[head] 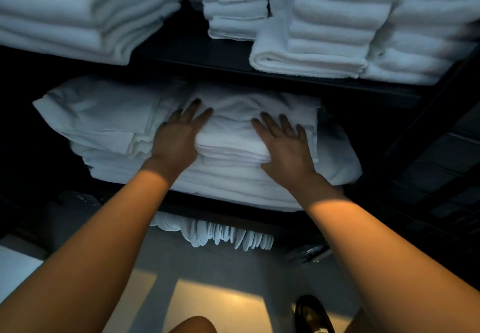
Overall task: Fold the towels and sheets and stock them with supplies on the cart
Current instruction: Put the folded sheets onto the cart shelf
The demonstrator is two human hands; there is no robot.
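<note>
On middle shelf of dark metal cart (272,87): pile of folded white cotton sheets (109,122), small folded white sheet bundle (233,135) on top at centre. Left hand (176,138) flat on bundle's left edge, fingers straight, thumb hidden. Right hand (283,145) flat on bundle's right side, fingers spread, not curled. Hands apart, bundle between. Above, on upper shelf: three stacks of folded white terry towels (337,29). Below: row of white slippers (228,236). Near floor: black glossy shoe (311,314).
</note>
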